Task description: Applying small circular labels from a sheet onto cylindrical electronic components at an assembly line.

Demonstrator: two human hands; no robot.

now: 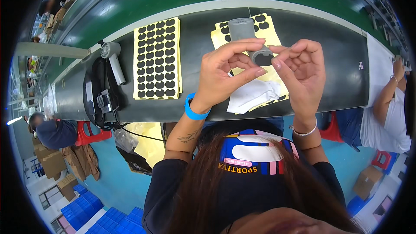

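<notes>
My left hand (225, 67) is closed round a grey handheld fan (242, 29), held tilted above the table with its handle end toward me. A black sticker (263, 59) shows on that end. My right hand (305, 67) has its thumb and forefinger pinched at the sticker's edge; the other fingers curl loosely. Beneath my hands lie a yellow sheet of black stickers (273, 32) and a crumpled white cloth (253, 95).
Left of my hands lies a yellow stack of black sticker sheets (157, 60). Further left are another grey fan (115, 62) and a black strap-like item with a cable (102, 93). A green conveyor belt (186, 0) runs beyond the black table (333, 56). A co-worker's arm (385, 88) is at right.
</notes>
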